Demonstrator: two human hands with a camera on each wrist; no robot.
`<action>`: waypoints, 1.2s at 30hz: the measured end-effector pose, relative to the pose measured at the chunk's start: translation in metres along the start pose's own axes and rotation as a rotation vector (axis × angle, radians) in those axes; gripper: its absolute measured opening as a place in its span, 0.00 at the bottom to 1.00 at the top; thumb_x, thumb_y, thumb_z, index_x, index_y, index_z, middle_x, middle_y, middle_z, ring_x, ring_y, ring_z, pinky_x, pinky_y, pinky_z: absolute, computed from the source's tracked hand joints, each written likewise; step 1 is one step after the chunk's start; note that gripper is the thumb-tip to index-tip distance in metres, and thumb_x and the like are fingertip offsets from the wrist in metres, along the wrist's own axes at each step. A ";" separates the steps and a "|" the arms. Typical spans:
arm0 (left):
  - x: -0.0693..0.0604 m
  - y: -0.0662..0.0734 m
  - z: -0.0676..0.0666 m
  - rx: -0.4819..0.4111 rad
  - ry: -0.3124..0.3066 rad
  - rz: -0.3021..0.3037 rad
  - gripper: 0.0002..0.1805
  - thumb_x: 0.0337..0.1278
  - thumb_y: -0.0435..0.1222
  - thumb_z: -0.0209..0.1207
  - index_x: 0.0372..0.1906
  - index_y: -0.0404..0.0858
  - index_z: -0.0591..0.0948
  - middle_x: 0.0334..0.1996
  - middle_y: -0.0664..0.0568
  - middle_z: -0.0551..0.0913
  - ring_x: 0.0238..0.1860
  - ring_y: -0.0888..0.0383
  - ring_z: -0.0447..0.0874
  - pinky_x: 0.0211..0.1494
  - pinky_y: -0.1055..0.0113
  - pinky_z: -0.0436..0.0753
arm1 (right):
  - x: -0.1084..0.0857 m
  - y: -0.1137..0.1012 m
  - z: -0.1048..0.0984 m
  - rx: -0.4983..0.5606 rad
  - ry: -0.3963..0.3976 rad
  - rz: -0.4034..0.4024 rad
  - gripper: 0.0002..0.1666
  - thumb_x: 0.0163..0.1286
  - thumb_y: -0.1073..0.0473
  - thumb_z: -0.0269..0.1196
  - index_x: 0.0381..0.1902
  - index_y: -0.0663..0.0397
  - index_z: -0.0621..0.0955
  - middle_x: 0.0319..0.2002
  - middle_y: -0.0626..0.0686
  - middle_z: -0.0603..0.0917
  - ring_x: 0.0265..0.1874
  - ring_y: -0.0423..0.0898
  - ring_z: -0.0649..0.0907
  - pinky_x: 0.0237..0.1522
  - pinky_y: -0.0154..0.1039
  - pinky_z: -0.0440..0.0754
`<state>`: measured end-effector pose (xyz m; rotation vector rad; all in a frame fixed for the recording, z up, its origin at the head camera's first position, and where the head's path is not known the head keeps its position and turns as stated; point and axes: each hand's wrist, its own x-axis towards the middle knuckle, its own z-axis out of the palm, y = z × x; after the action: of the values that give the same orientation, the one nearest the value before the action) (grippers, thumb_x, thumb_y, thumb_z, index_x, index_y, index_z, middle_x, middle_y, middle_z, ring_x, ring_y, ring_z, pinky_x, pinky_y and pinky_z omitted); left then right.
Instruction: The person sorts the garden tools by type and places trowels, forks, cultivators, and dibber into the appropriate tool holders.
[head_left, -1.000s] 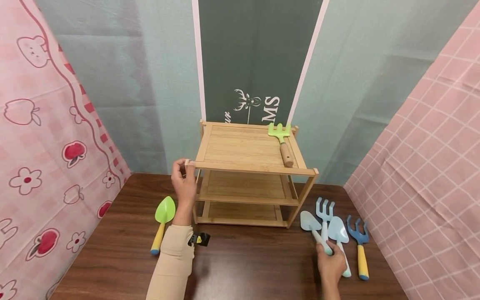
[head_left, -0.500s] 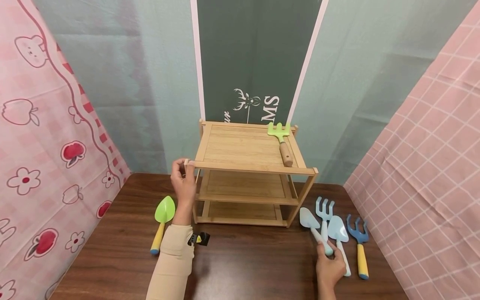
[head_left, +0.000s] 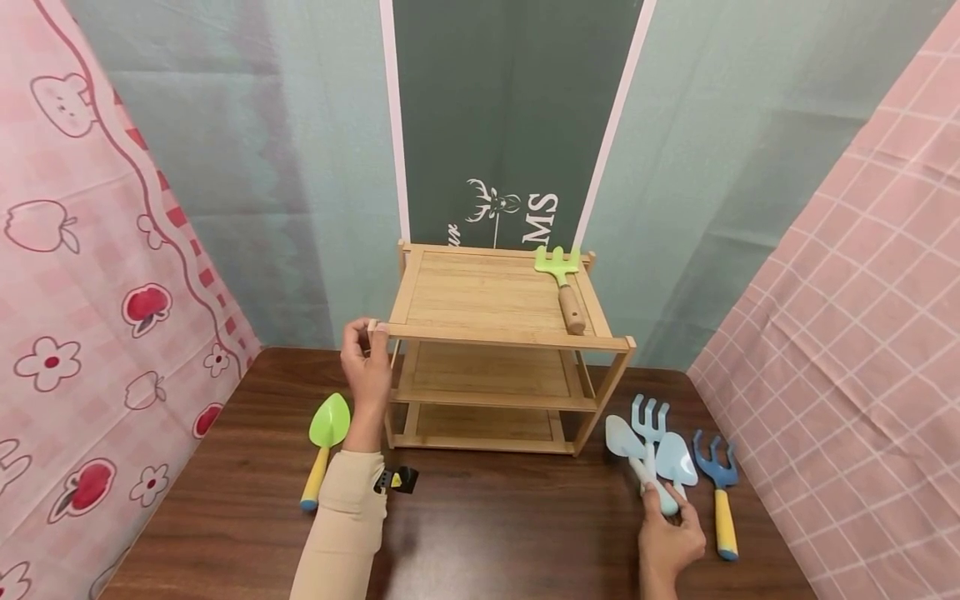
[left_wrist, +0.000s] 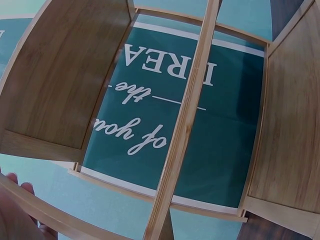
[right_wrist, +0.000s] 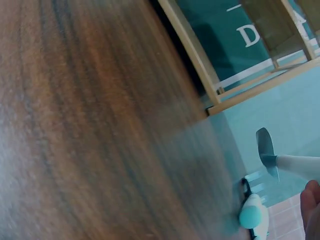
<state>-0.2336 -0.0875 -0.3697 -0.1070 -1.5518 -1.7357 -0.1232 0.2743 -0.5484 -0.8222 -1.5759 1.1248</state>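
Note:
At the top front left corner of a three-tier wooden shelf, my left hand grips the frame. My right hand holds a pale blue trowel by its handle, blade pointing away. The trowel's handle also shows in the right wrist view beside my fingertips. Lying close to this hand are a light blue hand fork, partly covered by the held trowel, and a second light blue trowel, whose handle is partly hidden by the hand. A green hand fork with a wooden handle rests on the top tier.
A dark blue hand fork with a yellow handle lies at the right of the brown table. Left of my left arm lies a green trowel with a yellow handle. Patterned cloths hang around the table.
My right hand has shifted slightly to the right and towards me, and the held trowel has moved a little to the right. My left hand stays on the shelf corner.

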 end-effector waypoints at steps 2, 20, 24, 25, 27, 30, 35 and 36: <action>0.000 0.000 0.000 0.000 0.001 -0.001 0.10 0.57 0.27 0.52 0.38 0.20 0.71 0.23 0.56 0.67 0.26 0.62 0.62 0.32 0.68 0.62 | 0.002 0.002 -0.001 0.047 0.009 0.015 0.15 0.47 0.61 0.73 0.35 0.61 0.86 0.37 0.58 0.84 0.37 0.32 0.79 0.37 0.20 0.69; 0.001 -0.001 0.000 -0.013 -0.004 0.006 0.11 0.57 0.27 0.52 0.38 0.20 0.71 0.24 0.55 0.68 0.27 0.62 0.63 0.32 0.68 0.62 | 0.010 -0.043 -0.010 0.036 0.023 -0.174 0.16 0.45 0.66 0.74 0.34 0.69 0.85 0.33 0.56 0.84 0.34 0.28 0.77 0.37 0.23 0.70; 0.000 -0.001 0.000 -0.010 0.001 0.003 0.11 0.57 0.27 0.52 0.38 0.20 0.71 0.23 0.55 0.68 0.26 0.62 0.63 0.32 0.68 0.62 | 0.008 -0.062 -0.012 0.068 0.028 -0.206 0.15 0.45 0.71 0.72 0.33 0.74 0.83 0.35 0.64 0.83 0.34 0.28 0.78 0.38 0.23 0.71; 0.000 -0.001 0.000 -0.011 0.002 0.002 0.11 0.57 0.27 0.52 0.38 0.20 0.71 0.23 0.55 0.68 0.26 0.62 0.63 0.32 0.68 0.62 | 0.008 -0.066 -0.012 0.071 0.034 -0.217 0.15 0.45 0.71 0.71 0.33 0.75 0.83 0.35 0.65 0.83 0.34 0.28 0.77 0.38 0.23 0.71; 0.000 -0.001 0.000 -0.009 0.003 0.003 0.10 0.57 0.27 0.52 0.38 0.20 0.71 0.23 0.55 0.68 0.26 0.62 0.63 0.32 0.67 0.62 | 0.007 -0.072 -0.012 0.085 0.042 -0.228 0.14 0.45 0.72 0.71 0.32 0.75 0.83 0.34 0.66 0.83 0.33 0.28 0.77 0.37 0.23 0.71; 0.000 -0.001 0.001 -0.010 0.002 0.007 0.10 0.57 0.27 0.52 0.38 0.19 0.71 0.23 0.55 0.67 0.26 0.62 0.62 0.32 0.67 0.62 | 0.011 -0.072 -0.013 0.109 0.049 -0.243 0.13 0.46 0.70 0.71 0.32 0.71 0.84 0.30 0.53 0.85 0.29 0.28 0.76 0.33 0.23 0.70; 0.000 -0.001 0.001 -0.011 0.002 0.013 0.10 0.56 0.27 0.52 0.38 0.19 0.71 0.23 0.55 0.67 0.26 0.62 0.62 0.32 0.67 0.62 | 0.020 -0.067 -0.014 0.158 0.034 -0.289 0.12 0.46 0.68 0.72 0.32 0.66 0.86 0.28 0.34 0.81 0.24 0.30 0.75 0.28 0.24 0.69; 0.000 -0.001 0.001 -0.011 0.001 0.014 0.10 0.56 0.27 0.52 0.38 0.19 0.71 0.23 0.55 0.67 0.26 0.62 0.62 0.32 0.67 0.62 | 0.021 -0.068 -0.014 0.168 0.030 -0.299 0.12 0.46 0.68 0.72 0.32 0.66 0.86 0.29 0.36 0.82 0.25 0.31 0.77 0.28 0.23 0.71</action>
<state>-0.2347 -0.0870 -0.3701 -0.1226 -1.5380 -1.7329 -0.1142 0.2741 -0.4760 -0.4710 -1.4980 1.0055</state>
